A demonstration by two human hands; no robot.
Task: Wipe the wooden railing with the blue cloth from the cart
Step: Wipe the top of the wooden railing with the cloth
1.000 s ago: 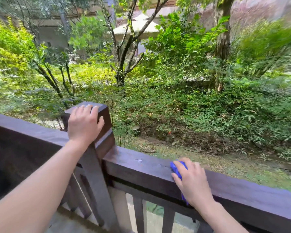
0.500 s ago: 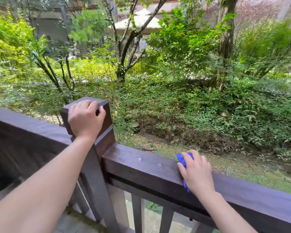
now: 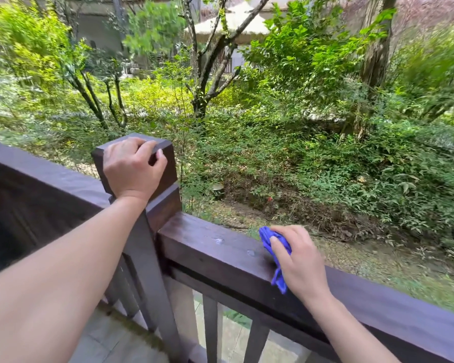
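A dark brown wooden railing (image 3: 215, 247) runs from the left edge across to the lower right, with a square corner post (image 3: 168, 166) standing above it. My left hand (image 3: 131, 170) grips the top of that post, fingers curled over its edge. My right hand (image 3: 300, 260) holds a bunched blue cloth (image 3: 269, 238) against the top and near face of the rail, right of the post. A tail of the cloth hangs below my palm. Two pale spots mark the rail top just left of the cloth. No cart is in view.
Vertical balusters (image 3: 211, 328) stand under the rail above a grey paved floor (image 3: 108, 344). Beyond the railing lies a garden with bushes, thin tree trunks (image 3: 199, 100) and a bare dirt strip (image 3: 351, 258). A thatched roof (image 3: 231, 24) shows at the back.
My right hand has slid the blue cloth a little along the rail top, and more of the cloth shows. My left fingers have curled further over the post's top.
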